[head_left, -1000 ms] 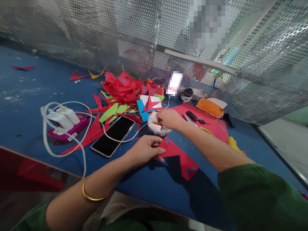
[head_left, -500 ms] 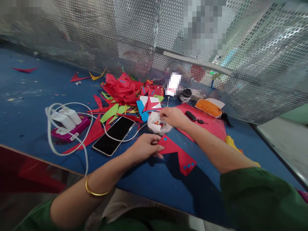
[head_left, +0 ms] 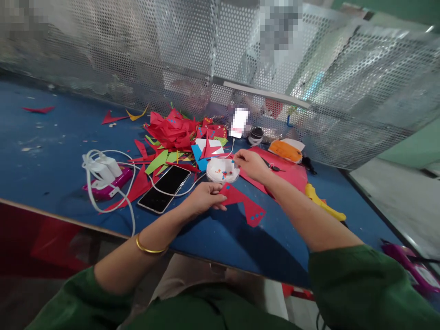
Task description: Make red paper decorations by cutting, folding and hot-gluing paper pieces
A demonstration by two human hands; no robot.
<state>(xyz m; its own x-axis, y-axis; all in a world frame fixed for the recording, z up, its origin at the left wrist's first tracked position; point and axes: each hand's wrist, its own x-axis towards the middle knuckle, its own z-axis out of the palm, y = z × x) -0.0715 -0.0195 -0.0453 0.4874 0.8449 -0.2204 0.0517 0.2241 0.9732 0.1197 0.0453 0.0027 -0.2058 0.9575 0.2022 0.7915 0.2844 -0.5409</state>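
Observation:
A red paper piece (head_left: 244,201) with small blue squares near both ends is pinched at its left end by my left hand (head_left: 206,197). My right hand (head_left: 250,164) is up beside the right rim of a white bowl (head_left: 213,175), its thumb and finger closed on a tiny blue piece (head_left: 233,161). Small red, blue and orange bits lie inside the bowl. A larger red sheet (head_left: 292,175) lies under my right wrist, with a dark key fob (head_left: 275,168) on it.
Left of the bowl are a black-screened phone (head_left: 165,189), a purple power strip (head_left: 110,185) with white cables and a heap of cut paper (head_left: 175,130). Behind stand a lit phone (head_left: 239,123) and a perforated metal screen (head_left: 137,59). A yellow object (head_left: 323,204) lies right.
My right hand has come out of the bowl to its right side, with a tiny blue piece now showing at its fingertips. The camera view has shifted.

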